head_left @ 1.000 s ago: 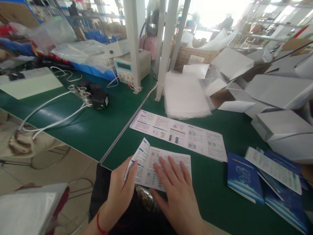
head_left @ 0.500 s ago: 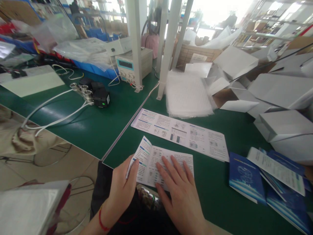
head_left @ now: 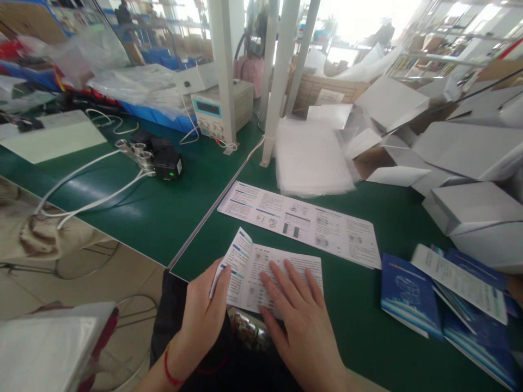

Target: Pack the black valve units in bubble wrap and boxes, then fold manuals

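Observation:
A printed leaflet (head_left: 259,261) lies partly folded at the table's near edge, its left panel raised at a slant. My left hand (head_left: 208,305) pinches that raised panel between thumb and fingers. Spread flat over the right part of the leaflet is my right hand (head_left: 296,310), palm down and fingers apart, covering some of the print. Just beyond it, an unfolded strip of printed sheets (head_left: 302,220) stretches across the green table. To the right, blue folded booklets (head_left: 411,294) lie in a loose pile, with a white printed leaflet (head_left: 457,280) on top.
A stack of clear plastic bags (head_left: 312,158) lies behind the strip, beside metal posts (head_left: 280,81). White boxes (head_left: 469,207) crowd the right. Black devices with white cables (head_left: 167,163) sit at left, near a power supply (head_left: 223,109). A hand's edge shows at far right.
The view has shifted very slightly. Both hands and the leaflet keep their places; a bit of another hand or arm appears at the right edge by the booklets.

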`<act>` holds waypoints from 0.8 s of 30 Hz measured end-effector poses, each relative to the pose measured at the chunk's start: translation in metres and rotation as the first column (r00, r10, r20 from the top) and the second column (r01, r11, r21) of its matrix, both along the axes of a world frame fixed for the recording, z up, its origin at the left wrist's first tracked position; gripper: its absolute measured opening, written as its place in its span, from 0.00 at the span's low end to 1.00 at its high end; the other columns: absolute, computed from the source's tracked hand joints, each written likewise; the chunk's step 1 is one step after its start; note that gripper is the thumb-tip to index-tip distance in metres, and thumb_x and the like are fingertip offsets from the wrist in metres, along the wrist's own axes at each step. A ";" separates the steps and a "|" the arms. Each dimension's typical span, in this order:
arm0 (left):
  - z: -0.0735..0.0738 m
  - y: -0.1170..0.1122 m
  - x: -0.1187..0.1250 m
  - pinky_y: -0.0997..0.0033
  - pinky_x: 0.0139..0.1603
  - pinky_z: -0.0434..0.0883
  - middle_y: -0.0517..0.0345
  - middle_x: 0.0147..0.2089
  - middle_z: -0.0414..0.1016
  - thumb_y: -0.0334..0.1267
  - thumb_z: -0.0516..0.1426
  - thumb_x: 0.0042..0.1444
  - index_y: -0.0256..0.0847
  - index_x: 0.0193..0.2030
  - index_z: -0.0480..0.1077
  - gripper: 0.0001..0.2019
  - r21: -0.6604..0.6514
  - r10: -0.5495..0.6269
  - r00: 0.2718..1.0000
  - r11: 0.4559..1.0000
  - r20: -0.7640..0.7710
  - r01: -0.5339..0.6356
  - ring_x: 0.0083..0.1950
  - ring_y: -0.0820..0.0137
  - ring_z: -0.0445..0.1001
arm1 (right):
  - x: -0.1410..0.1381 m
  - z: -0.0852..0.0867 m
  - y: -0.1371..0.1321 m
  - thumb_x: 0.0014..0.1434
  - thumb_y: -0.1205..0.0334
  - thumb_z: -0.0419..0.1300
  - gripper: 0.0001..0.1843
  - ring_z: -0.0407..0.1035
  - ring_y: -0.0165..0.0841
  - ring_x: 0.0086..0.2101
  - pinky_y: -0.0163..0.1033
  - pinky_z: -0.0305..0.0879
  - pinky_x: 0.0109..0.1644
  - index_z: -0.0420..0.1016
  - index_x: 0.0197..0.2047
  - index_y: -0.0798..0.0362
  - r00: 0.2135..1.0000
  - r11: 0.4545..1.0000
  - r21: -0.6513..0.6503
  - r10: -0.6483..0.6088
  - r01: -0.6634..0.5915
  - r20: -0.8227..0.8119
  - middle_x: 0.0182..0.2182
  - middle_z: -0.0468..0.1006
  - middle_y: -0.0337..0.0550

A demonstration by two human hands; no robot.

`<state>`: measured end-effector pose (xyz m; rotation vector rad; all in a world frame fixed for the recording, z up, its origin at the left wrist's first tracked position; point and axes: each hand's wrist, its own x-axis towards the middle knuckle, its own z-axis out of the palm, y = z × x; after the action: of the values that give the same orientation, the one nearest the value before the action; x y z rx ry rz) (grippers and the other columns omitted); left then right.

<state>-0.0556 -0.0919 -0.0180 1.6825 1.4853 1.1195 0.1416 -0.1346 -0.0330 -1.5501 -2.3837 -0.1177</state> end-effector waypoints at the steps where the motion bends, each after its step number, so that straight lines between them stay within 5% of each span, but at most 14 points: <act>1: 0.000 0.000 0.000 0.72 0.38 0.77 0.51 0.40 0.84 0.42 0.51 0.71 0.36 0.44 0.79 0.17 0.004 -0.005 1.000 1.000 -0.003 0.005 0.36 0.65 0.81 | 0.000 0.000 0.000 0.70 0.59 0.55 0.24 0.64 0.52 0.66 0.66 0.65 0.63 0.70 0.67 0.50 1.000 1.000 0.000 -0.001 0.001 -0.001 0.68 0.67 0.43; 24: 0.001 0.000 0.001 0.70 0.39 0.79 0.50 0.42 0.84 0.41 0.50 0.72 0.37 0.46 0.79 0.17 0.007 -0.041 0.999 0.999 -0.015 0.041 0.36 0.64 0.82 | 0.000 0.002 0.001 0.71 0.59 0.55 0.24 0.64 0.53 0.66 0.69 0.67 0.63 0.70 0.68 0.52 1.000 1.000 -0.027 0.011 -0.011 0.008 0.69 0.66 0.44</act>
<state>-0.0542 -0.0915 -0.0171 1.7219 1.4505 1.0943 0.1417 -0.1335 -0.0305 -1.5513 -2.4092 -0.0897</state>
